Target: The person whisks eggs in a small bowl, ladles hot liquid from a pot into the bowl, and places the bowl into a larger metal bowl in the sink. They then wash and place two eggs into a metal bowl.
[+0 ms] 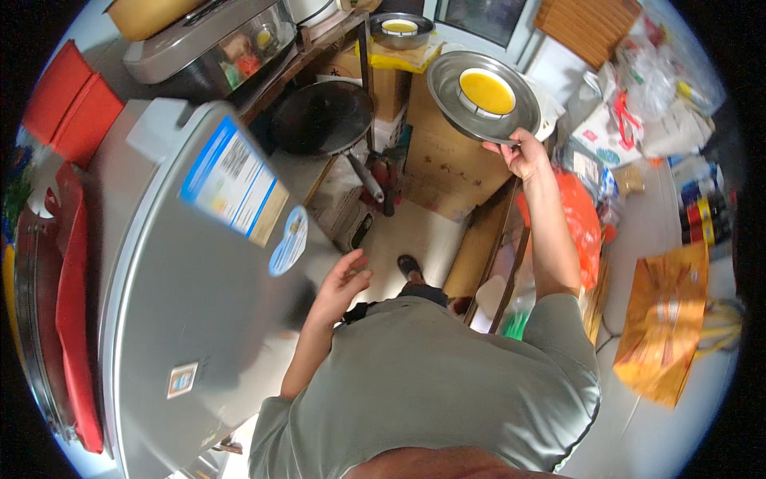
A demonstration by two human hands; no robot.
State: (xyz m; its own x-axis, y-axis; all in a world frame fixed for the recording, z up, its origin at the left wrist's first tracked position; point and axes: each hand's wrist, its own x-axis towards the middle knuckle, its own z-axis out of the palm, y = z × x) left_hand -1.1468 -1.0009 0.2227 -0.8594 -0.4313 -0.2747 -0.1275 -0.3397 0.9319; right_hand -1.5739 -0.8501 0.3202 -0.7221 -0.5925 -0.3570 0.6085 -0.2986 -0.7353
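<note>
My right hand (522,154) grips the near rim of a round stainless steel pan (446,102), thumb and fingers pinching its edge. Inside that pan sits a smaller white-rimmed bowl (488,93) filled with something yellow. My left hand (346,281) hangs before my body beside the refrigerator, fingers apart and slightly curled, holding nothing. Farther back, a second metal pan (386,39) with a similar bowl of yellow contents (400,27) rests on a yellow-covered stack of boxes. A black frying pan (323,118) lies left of the boxes, its handle towards me.
A grey refrigerator (197,299) stands close on the left. Cardboard boxes (446,167) stand ahead. At right are a red plastic bag (574,221), an orange bag (664,326) and clear plastic bags (652,78). A window (482,18) is behind; red containers (87,114) are at upper left.
</note>
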